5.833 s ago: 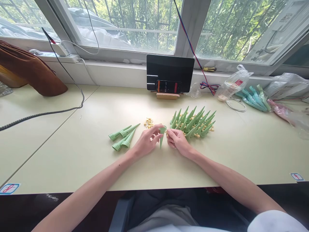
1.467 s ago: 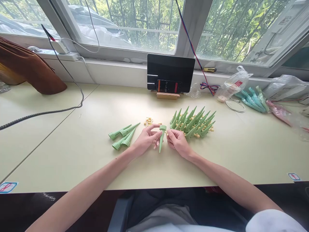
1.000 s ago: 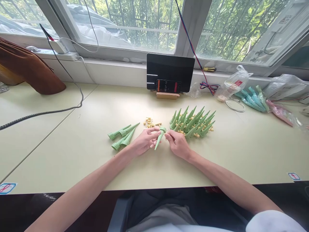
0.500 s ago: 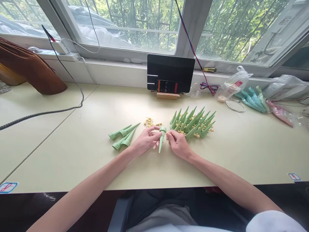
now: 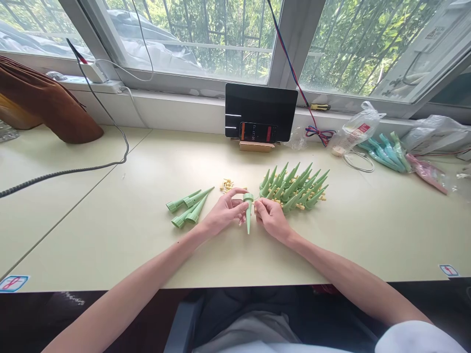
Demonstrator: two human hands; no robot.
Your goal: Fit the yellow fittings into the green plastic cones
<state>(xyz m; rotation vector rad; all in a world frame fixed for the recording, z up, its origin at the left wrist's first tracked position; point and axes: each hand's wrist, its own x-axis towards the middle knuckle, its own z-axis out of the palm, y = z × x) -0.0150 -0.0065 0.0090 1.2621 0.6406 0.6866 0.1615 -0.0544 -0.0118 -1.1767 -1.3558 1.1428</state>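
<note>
Between thumb and fingers, my left hand holds a green plastic plant watering spike, its ribbed cap up and its point toward me. My right hand is pinched closed beside it, on a small yellow valve at the spike's right side, mostly covered by the fingers. To the left lie several bare green spikes without yellow pieces. Just beyond my left hand is a small heap of yellow valves. A dense group of green spikes with yellow valves stands to the right, points up.
A black tablet and a phone showing a timer lean on a cardboard stand at the back. Plastic bags and wrapped blue items lie back right. A dark cable crosses the table's left; a brown bag sits behind it.
The spike in my left hand has swung from a slight slant to nearly straight, its tip shifting right. My right hand stays pinched beside it.
</note>
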